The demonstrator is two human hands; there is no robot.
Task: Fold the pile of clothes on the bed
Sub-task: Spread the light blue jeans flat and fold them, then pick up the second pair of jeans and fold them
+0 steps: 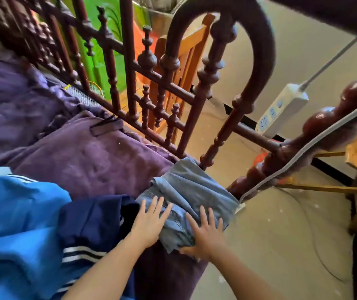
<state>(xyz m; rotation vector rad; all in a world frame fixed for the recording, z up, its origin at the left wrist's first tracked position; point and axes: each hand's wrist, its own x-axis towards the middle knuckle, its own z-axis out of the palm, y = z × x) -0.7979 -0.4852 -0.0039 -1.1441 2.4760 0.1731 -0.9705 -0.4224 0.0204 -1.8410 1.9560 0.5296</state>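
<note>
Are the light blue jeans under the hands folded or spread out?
Folded: the jeans lie in a compact, layered bundle by the bedpost, left hand and right hand flat on top.

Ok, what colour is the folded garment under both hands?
Light blue denim: the folded garment, clearest in the head view.

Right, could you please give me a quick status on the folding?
Left hand, right hand flat on folded jeans. Blue clothes beside, not yet folded. Nothing blocking.
</note>
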